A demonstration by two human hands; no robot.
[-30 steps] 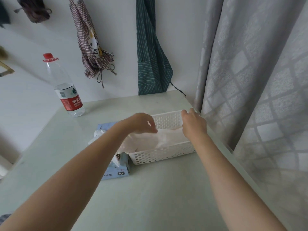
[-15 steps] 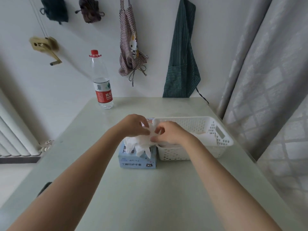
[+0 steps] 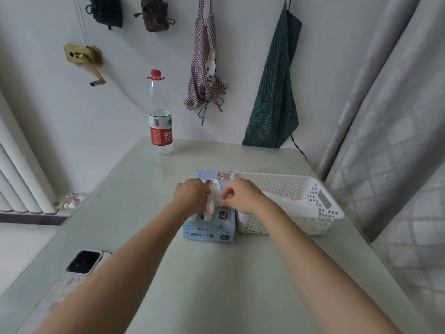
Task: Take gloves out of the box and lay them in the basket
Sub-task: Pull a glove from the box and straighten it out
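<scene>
The left hand (image 3: pixel 191 196) and the right hand (image 3: pixel 242 195) are both pinching a white glove (image 3: pixel 212 201) sticking out of the blue box (image 3: pixel 209 231), so next it needs lifting over into the basket (image 3: pixel 320 189).

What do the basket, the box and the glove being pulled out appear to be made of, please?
The basket looks like white moulded plastic, with rows of punched holes. The box seems to be printed matt cardboard, pale blue. The glove appears thin, soft and whitish, crumpling between both hands; the exact material cannot be told.
</scene>
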